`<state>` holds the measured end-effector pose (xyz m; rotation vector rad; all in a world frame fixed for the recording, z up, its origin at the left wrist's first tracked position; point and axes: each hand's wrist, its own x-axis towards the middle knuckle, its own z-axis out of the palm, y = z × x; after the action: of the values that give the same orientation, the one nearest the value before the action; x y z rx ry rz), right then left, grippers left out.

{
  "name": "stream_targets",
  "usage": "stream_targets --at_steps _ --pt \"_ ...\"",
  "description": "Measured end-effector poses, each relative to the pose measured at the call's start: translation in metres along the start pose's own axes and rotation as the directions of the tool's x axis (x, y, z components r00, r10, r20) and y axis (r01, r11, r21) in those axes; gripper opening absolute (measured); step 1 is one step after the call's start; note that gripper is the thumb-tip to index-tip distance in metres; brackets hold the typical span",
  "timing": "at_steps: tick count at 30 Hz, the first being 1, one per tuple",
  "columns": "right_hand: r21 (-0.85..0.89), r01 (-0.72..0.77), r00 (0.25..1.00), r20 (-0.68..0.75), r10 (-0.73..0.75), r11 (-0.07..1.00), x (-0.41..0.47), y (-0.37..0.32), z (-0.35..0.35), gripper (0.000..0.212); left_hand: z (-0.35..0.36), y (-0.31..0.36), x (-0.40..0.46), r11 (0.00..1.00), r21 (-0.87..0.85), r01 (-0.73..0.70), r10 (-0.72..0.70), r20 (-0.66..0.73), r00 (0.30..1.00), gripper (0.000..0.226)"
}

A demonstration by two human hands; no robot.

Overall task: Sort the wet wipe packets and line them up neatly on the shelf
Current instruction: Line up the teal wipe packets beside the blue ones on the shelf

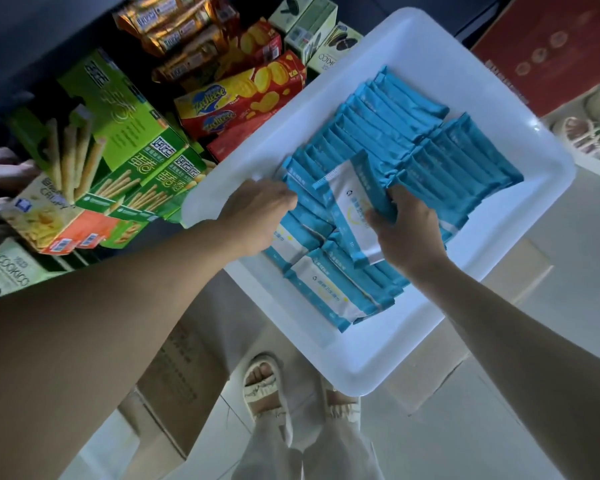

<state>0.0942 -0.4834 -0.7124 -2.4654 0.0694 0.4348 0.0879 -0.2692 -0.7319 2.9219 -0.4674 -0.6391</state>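
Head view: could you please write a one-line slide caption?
Left hand steadies rows of blue wet wipe packets in a white tray; right hand grips one packet.

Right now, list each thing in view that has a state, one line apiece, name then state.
White tray: holding rows of packets, tilted in the view.
Blue wet wipe packets: standing on edge, packed in rows.
Raised packet: lifted above the rows, face showing, gripped by the right hand.
Right hand: curled round the raised packet.
Left hand: fingers on the packets at the tray's left edge; grip unclear.
Red biscuit boxes: closed, stacked beside the tray.
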Motion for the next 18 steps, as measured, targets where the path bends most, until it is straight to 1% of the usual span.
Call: stream_targets --at_steps 4,7,9,11,13,16,18 --pt "0.037 -0.002 1.000 -0.016 0.003 0.999 0.000 0.005 0.005 0.018 0.002 0.000 0.004 0.984 0.177 -0.033 0.030 0.024 0.999 0.038" --pt "0.067 -0.017 1.000 -0.019 0.018 0.998 -0.004 0.009 0.006 0.015 0.004 -0.003 0.003 0.940 0.316 -0.131 0.093 0.132 0.987 0.033" --pt "0.086 -0.015 1.000 -0.017 0.017 0.996 -0.007 0.009 0.002 0.015 -0.002 -0.004 0.001 0.919 0.361 -0.159 0.107 0.161 0.981 0.027" --pt "0.102 -0.012 1.000 -0.023 0.014 0.995 -0.009 0.004 -0.009 0.016 -0.016 -0.003 -0.002 0.924 0.351 -0.149 0.101 0.152 0.983 0.023" --pt "0.113 -0.003 1.000 -0.029 0.006 0.994 -0.010 -0.007 -0.027 0.017 -0.036 0.003 -0.008 0.941 0.320 -0.107 0.071 0.124 0.990 0.022" --pt "0.120 0.033 0.999 -0.045 -0.028 0.992 -0.015 -0.032 -0.066 0.019 -0.085 0.016 -0.025 0.982 0.180 0.066 -0.073 0.037 0.997 0.026" --pt "0.115 0.076 0.995 -0.071 -0.068 0.990 -0.021 -0.056 -0.099 0.016 -0.122 0.025 -0.041 0.983 0.080 0.164 -0.163 -0.023 0.986 0.026"
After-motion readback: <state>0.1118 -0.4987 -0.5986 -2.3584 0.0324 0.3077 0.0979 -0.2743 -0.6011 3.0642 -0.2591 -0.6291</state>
